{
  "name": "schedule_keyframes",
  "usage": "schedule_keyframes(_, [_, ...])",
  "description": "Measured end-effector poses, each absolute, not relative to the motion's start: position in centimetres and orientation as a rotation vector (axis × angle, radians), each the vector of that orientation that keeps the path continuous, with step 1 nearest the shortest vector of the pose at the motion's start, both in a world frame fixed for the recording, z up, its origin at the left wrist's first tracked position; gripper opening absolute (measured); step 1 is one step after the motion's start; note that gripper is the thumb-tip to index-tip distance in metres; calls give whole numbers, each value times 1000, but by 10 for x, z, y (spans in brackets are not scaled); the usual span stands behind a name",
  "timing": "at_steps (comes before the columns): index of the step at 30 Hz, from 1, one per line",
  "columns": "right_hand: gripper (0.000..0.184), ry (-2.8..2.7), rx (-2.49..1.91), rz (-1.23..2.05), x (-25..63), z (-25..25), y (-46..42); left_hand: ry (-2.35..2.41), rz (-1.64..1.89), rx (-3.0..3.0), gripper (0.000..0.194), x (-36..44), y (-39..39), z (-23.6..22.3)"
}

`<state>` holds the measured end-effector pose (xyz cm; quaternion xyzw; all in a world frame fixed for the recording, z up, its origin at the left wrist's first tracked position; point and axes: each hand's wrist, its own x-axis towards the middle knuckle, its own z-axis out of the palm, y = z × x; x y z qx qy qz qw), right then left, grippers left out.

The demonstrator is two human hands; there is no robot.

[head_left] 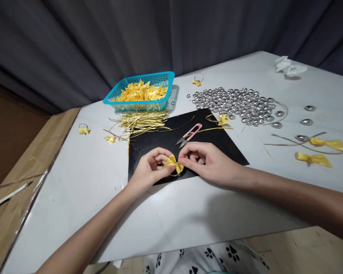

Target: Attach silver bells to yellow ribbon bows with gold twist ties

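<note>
A yellow ribbon bow [171, 161] with a loop of gold cord is pinched between my two hands above the front of a black mat [157, 141]. My left hand [153, 165] grips the bow's left side with thumb and fingers. From the right, my right hand [204, 160] closes thumb and forefinger on its other edge; exactly which part they pinch is too small to tell. Just beyond my fingers lie pink-handled thread snips [191, 134], blades apart. Another bow with cord [224, 120] rests at the mat's far right corner.
A blue basket [137, 102] full of yellow bows stands at the back, with a bundle of gold cords [143, 121] before it. Silver beads [237, 102] spread across the right. Loose bows [314, 159], a finished-looking looped bow [84, 129] and white crumpled material [290, 67] lie around.
</note>
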<state>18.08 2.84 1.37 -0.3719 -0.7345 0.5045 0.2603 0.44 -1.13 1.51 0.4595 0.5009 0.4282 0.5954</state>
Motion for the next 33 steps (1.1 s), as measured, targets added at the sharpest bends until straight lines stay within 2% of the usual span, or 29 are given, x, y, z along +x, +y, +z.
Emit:
schedule_keyframes(6, [14,-1894,-1017,1414,184,14,30,1185,1004,1063,25,4,-11,15])
schedule_keyframes(13, [21,-1713,-1130,1745,180,16,27,1185,1046,1065,31,5,-12,16])
schedule_keyframes(22, [25,-1685,-991,1577,175,11,24,1252,1051,1028,26,9,-15,16])
schedule_keyframes(33, [11,-1679,-1012,1634,170,9,21,1274,1027,1064,27,13,-18,15])
